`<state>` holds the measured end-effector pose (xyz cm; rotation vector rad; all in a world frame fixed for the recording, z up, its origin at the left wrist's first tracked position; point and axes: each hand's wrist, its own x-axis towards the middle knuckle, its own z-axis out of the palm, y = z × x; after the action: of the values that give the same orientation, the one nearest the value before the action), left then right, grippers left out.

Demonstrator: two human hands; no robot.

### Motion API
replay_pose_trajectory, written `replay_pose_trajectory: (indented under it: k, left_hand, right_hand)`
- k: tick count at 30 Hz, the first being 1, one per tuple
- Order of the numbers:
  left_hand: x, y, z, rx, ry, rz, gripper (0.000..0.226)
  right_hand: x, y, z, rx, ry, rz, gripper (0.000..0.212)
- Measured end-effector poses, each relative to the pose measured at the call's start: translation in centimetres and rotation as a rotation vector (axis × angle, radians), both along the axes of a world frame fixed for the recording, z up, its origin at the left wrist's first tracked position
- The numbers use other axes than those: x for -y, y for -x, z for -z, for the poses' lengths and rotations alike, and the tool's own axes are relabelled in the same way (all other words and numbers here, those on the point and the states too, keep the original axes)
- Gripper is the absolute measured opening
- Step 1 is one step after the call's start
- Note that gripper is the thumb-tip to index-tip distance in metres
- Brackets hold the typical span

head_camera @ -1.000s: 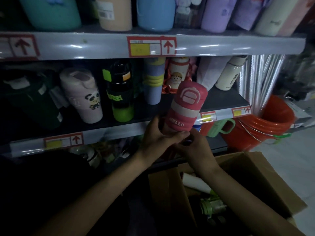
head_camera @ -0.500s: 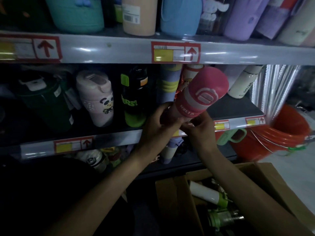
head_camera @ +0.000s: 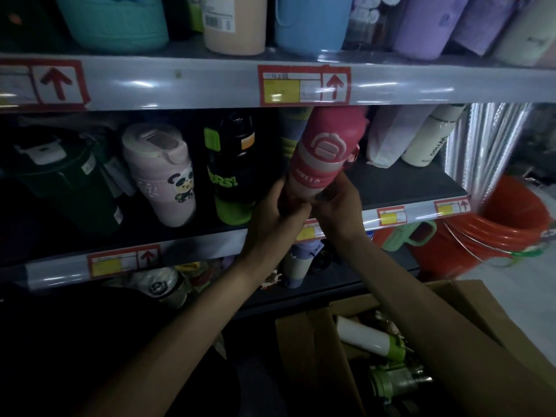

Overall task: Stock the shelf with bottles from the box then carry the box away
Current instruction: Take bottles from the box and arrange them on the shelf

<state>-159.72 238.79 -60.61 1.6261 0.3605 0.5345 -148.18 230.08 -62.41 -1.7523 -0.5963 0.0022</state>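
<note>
1. Middle shelf (head_camera: 406, 182), left part: a dark green bottle (head_camera: 69, 182), a pale panda bottle (head_camera: 162, 173) and a black bottle (head_camera: 231, 170) with a green base stand in a row, close together.
2. Left hand (head_camera: 276, 212): its fingers are curled round the lower body of the pink bottle (head_camera: 325, 152) from the left side.
3. Pink bottle: a second ago it was lower, in front of the shelf edge, and leaning right. It now stands nearly upright in the gap just right of the black bottle, with its cap up near the edge of the shelf above. The base is hidden by the fingers, so contact with the shelf cannot be confirmed.
4. Right hand (head_camera: 337, 206): it pinches the bottle's base from the right, touching the left hand.
5. Right of the gap: a white bottle (head_camera: 430, 139) leans on the same shelf. An orange bucket (head_camera: 496, 227) sits beyond the shelf end.
6. Box (head_camera: 313, 356), lower right: it is open and holds at least a white-and-green bottle (head_camera: 370, 338). Judgement: this placement is almost complete, stocking is not, and carrying the box away is not yet due.
</note>
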Motion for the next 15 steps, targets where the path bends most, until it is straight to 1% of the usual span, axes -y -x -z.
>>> replay_pose_trajectory:
  k: [2,8,10,12,15]
  left_hand:
    - [0.1,-0.1,0.1,-0.007,0.021,-0.001,0.052]
    - [0.1,-0.5,0.4,-0.040,0.053,-0.034,0.049]
    - [0.1,-0.7,0.5,-0.039,0.067,-0.037,0.047]
    - [0.0,-0.7,0.6,-0.033,0.082,-0.040,0.045]
    - [0.0,-0.7,0.6,-0.039,0.103,-0.043,0.042]
  right_hand:
    - [-0.1,-0.2,0.3,0.016,0.036,0.001,0.056]
    - [-0.6,-0.8,0.3,0.076,0.121,0.019,0.045]
    - [-0.9,-0.8,0.0,0.085,0.117,0.018,0.051]
    - [-1.3,-0.7,0.0,0.054,0.099,0.028,0.058]
    - [-1.3,-0.4,0.3,0.030,0.110,0.043,0.053]
